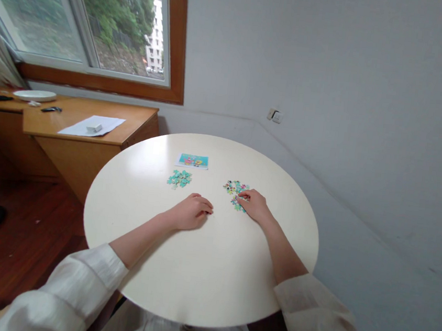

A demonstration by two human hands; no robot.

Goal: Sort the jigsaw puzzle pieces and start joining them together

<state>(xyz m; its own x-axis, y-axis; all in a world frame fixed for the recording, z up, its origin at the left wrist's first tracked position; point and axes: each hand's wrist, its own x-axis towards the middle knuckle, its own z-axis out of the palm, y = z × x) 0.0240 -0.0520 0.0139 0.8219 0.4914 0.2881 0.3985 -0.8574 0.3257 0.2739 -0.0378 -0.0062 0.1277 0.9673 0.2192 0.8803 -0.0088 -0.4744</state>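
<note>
My right hand [253, 205] reaches into a pile of mixed-colour jigsaw puzzle pieces [233, 187], with thumb and fingers pinched on a small piece at its near edge. Part of that pile lies under the hand. Left of it, my left hand [191, 212] rests on the table with its fingers curled together; whatever is in them, if anything, is hidden. Beyond the left hand lies a second pile of mostly turquoise puzzle pieces [179, 179]. Behind that pile is a flat picture card [193, 161] with a turquoise ground and pink and yellow figures.
Everything sits on a round white table [189, 278]. To the left stands a wooden desk [138, 125] bearing a paper sheet [110, 124], a small white box [94, 128] and a white dish [34, 95]. A wall with a socket [277, 117] rises behind the table.
</note>
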